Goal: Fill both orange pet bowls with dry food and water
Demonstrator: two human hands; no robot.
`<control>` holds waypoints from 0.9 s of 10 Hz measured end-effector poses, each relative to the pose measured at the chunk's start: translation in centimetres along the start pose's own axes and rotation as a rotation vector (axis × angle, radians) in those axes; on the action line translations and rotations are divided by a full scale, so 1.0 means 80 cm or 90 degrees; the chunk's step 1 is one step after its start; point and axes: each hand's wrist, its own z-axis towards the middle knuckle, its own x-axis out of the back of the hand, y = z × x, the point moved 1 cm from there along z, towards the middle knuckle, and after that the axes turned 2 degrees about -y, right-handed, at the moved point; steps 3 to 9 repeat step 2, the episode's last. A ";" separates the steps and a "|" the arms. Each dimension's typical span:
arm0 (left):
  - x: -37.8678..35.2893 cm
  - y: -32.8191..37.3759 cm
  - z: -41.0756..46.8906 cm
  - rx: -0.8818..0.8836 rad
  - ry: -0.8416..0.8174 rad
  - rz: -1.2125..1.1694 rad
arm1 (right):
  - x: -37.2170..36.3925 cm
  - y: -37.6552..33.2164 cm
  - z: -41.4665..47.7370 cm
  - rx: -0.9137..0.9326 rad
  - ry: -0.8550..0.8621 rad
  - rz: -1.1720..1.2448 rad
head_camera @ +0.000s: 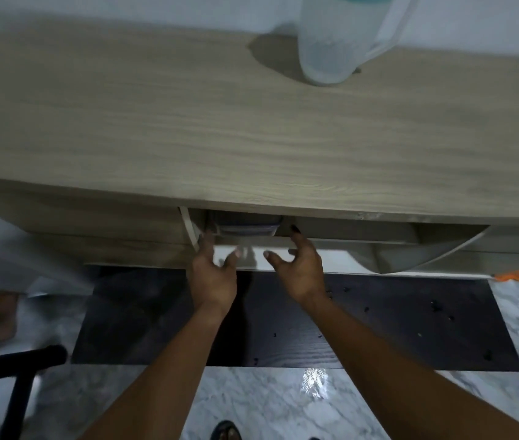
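**Both hands reach for the container in the drawer**

Both my hands are stretched out below the front edge of the tabletop, at a clear container that sits in an open compartment just under that edge. My left hand has its fingers spread and loosely curled, the index finger reaching up beside the container's left end, the thumb lying over the white drawer front below it. My right hand is also open, fingers bent like a claw, one fingertip up near the container's right end and the thumb pointing in toward the left hand. The two hands are apart with a gap of white panel between them. Neither is closed on anything; through the blur I cannot tell whether the fingertips actually touch the container.

On the tabletop, far behind the container and to its right, stands a clear water pitcher with a teal lid, upright. Right of the container, at the far end of the drawer front, a bit of orange shows on the floor; I cannot tell what it is. Below the container, a dark mat lies on the marble floor, with small dark specks scattered over it.
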 end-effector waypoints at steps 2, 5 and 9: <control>0.072 -0.036 -0.161 0.134 -0.142 0.187 | 0.093 -0.041 -0.136 -0.014 0.016 0.139; 0.072 -0.036 -0.161 0.134 -0.142 0.187 | 0.093 -0.041 -0.136 -0.014 0.016 0.139; 0.072 -0.036 -0.161 0.134 -0.142 0.187 | 0.093 -0.041 -0.136 -0.014 0.016 0.139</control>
